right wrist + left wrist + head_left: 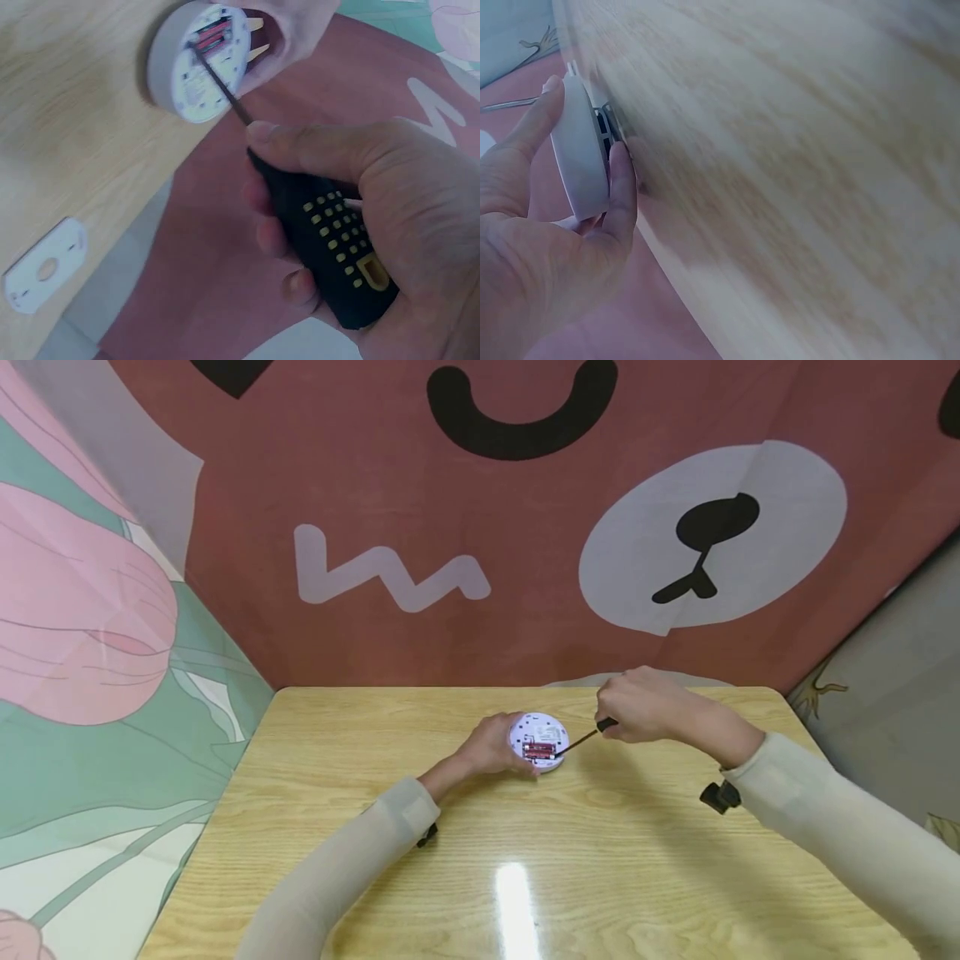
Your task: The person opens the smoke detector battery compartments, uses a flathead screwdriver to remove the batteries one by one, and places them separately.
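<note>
If the thin metal screwdriver (pixel 300 193) skids on smooth plastic, it could nick the 2 red batteries (pixel 539 751) or jab the left fingers (pixel 622 195).
Near the middle of the counter's (pixel 337 727) far edge, those fingers grip the round white device (pixel 542 732); the right fingers (pixel 273 236) wrap the screwdriver's black, gold-dotted handle (pixel 334 251).

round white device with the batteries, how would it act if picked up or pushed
The round white device is probably stiff: no bending shows where the left hand grips it. Its red batteries sit off-centre, so that side may feel heavier. Set on edge, its circular outline suggests it could roll.
</note>
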Action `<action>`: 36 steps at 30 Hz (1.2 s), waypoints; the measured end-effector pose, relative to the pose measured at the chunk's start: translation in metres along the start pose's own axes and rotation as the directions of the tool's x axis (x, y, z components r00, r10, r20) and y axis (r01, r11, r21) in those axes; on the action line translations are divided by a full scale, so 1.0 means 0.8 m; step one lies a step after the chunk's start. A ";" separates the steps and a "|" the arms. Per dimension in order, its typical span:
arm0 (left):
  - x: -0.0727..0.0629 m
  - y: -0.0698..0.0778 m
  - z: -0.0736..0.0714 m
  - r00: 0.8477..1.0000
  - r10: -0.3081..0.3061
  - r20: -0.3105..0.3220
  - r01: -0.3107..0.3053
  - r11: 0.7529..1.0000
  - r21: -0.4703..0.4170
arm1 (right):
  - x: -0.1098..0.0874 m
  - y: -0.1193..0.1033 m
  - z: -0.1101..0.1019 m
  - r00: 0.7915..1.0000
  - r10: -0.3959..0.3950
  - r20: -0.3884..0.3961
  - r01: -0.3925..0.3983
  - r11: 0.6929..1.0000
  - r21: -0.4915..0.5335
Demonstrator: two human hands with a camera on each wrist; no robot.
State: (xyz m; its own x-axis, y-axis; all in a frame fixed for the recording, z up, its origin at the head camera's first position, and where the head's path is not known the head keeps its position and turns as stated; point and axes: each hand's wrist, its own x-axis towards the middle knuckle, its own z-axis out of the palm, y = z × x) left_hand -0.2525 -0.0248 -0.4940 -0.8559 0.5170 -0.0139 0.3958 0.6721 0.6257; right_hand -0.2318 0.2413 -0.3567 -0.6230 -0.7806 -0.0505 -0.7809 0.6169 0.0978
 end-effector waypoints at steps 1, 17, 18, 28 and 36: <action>0.000 0.001 0.000 1.000 0.004 0.000 -0.004 1.000 0.005 | 0.002 -0.001 -0.003 1.000 0.004 0.010 -0.004 1.000 -0.002; 0.000 0.002 0.000 0.999 0.032 -0.012 -0.031 0.999 0.029 | 0.021 -0.009 -0.015 0.996 0.027 0.089 -0.028 1.000 0.010; 0.000 0.002 0.001 0.999 0.032 -0.012 -0.031 0.999 0.031 | 0.020 -0.008 -0.013 0.995 0.030 0.091 -0.032 0.999 0.022; -0.001 -0.002 0.003 0.999 0.021 -0.025 -0.020 0.999 0.032 | 0.006 0.015 0.011 0.996 0.044 0.077 -0.057 0.983 0.173; -0.002 -0.002 0.004 1.000 0.018 -0.020 -0.018 1.000 0.026 | -0.014 0.033 0.035 0.999 0.044 -0.015 -0.038 0.966 0.256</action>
State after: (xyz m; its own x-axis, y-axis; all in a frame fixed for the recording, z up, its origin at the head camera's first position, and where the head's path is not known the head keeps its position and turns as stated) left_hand -0.2511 -0.0253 -0.4975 -0.8552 0.5182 0.0133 0.4192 0.6763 0.6057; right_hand -0.2465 0.2690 -0.3816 -0.6557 -0.7544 -0.0312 -0.7420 0.6515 -0.1580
